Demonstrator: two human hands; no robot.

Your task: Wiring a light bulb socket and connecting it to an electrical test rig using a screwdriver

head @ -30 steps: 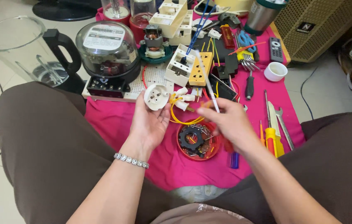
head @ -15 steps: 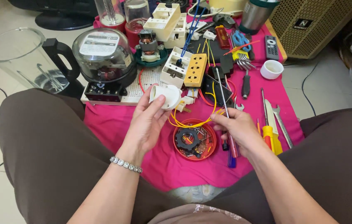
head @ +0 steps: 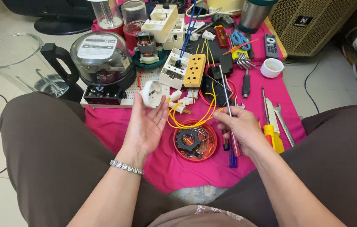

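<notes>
Left hand (head: pixel 144 126) palm-up and loosely open, white round plug housing (head: pixel 151 93) perched at the fingertips, held above the pink cloth (head: pixel 115 126); lifted slightly higher and turned more toward the camera than half a second ago. Right hand (head: pixel 239 128) closed around a thin metal screwdriver (head: pixel 228 103), shaft pointing up and away; drawn back to the right of the red dish (head: pixel 195 141) compared with one second ago, when both hands met over the plug. Yellow wires (head: pixel 195 120) looping from the plug parts to beside the right hand, ends hidden under the fingers. Dish contents partly legible: black toothed ring, small metal pins. Blue-handled tool (head: pixel 233 153) half covered by the right hand. Glass-domed meter (head: pixel 102 59) at rear left, blender jug (head: pixel 18 63) cut off by the frame edge.
</notes>
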